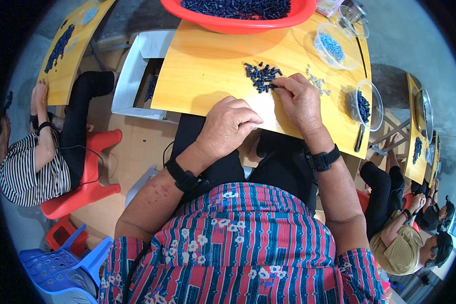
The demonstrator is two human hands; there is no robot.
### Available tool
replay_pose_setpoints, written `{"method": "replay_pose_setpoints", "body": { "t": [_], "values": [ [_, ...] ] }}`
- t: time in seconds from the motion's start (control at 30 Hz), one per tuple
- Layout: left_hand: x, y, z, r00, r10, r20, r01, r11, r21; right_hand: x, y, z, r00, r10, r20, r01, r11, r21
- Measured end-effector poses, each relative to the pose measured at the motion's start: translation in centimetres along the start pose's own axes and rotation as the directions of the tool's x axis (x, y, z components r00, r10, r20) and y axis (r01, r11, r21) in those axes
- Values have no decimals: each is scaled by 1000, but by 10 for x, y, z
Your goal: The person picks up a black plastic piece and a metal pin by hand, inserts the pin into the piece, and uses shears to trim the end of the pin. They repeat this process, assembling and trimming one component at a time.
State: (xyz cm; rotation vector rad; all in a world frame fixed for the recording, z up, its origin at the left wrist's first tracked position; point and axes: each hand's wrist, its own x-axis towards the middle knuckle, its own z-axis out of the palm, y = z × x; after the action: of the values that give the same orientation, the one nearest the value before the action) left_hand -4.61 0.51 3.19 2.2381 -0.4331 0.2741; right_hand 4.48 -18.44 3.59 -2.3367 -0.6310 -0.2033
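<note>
A loose pile of small black cylindrical pieces (261,76) lies on the yellow wooden table (207,66) in front of me. My right hand (300,101) is at the pile's right edge, thumb and forefinger pinched on a black piece there. Nearer the table's front edge, my left hand (228,124) is closed, its thumb and fingertips pressed together. Whatever it holds is too small to name. Beside my right hand, small silvery pieces (316,83) lie scattered on the wood.
A red basin (248,24) heaped with black pieces stands at the back. Along the right are a clear bowl of small bluish-silver pieces (334,48), a clear tub of black pieces (364,107) and a dark slim tool (359,138). A white box (129,76) adjoins the table's left. Other people sit at both sides.
</note>
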Motion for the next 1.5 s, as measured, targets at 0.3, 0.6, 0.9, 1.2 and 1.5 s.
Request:
{"method": "replay_pose_setpoints", "body": {
  "t": [0.3, 0.6, 0.9, 1.2, 1.5],
  "values": [
    [-1, 0, 0, 1000, -2, -1, 2, 1000, -7, -1, 1, 1, 999, 47, 25, -47, 999, 3],
    [-1, -1, 2, 1000, 1, -4, -1, 1000, -2, 2, -5, -2, 982, 169, 87, -168, 986, -19],
    [0, -1, 1, 1000, -8, 8, 9, 1000, -12, 4, 0, 0, 977, 184, 108, -184, 983, -10],
    [0, -1, 2, 1000, 5, 6, -5, 1000, -3, -1, 8, 0, 958, 271, 95, -287, 903, 319],
    [-1, 6, -3, 996, -84, 26, 86, 994, -62, -17, -10, -21, 913, 305, 272, -394, 480, 784]
  ]
}}
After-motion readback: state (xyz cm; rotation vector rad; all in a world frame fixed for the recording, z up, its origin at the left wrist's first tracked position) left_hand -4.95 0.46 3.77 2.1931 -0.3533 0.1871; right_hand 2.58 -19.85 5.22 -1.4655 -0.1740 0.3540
